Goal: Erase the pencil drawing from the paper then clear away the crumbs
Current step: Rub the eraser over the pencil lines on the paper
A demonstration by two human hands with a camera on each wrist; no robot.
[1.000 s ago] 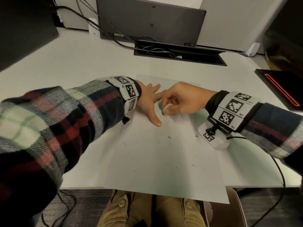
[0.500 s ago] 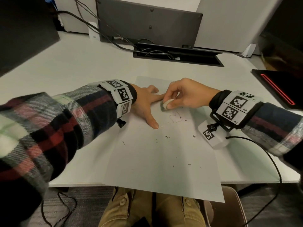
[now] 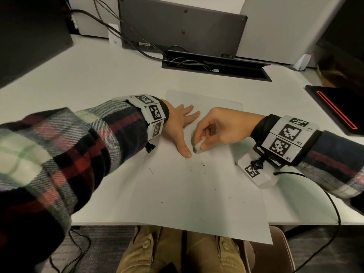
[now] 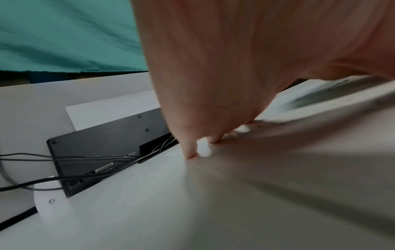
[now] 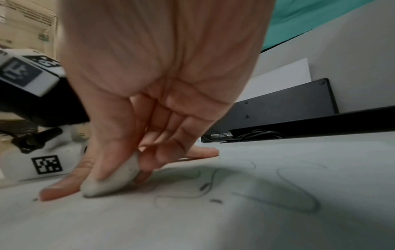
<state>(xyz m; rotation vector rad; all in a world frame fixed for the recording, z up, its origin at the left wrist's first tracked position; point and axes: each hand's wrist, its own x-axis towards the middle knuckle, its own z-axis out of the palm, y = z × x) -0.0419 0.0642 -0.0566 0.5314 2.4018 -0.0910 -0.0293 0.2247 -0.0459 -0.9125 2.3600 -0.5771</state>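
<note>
The head view looks down and forward from above the white desk (image 3: pixel 98 79), taking in both forearms and the whole sheet of paper (image 3: pixel 187 194); the left wrist view sits low, almost on the desk, facing along the left hand (image 4: pixel 224 76) toward the black panel (image 4: pixel 111 137) at the desk's back; the right wrist view, equally low and close, looks past the right hand (image 5: pixel 160 76) over the paper; all three share that panel.
</note>
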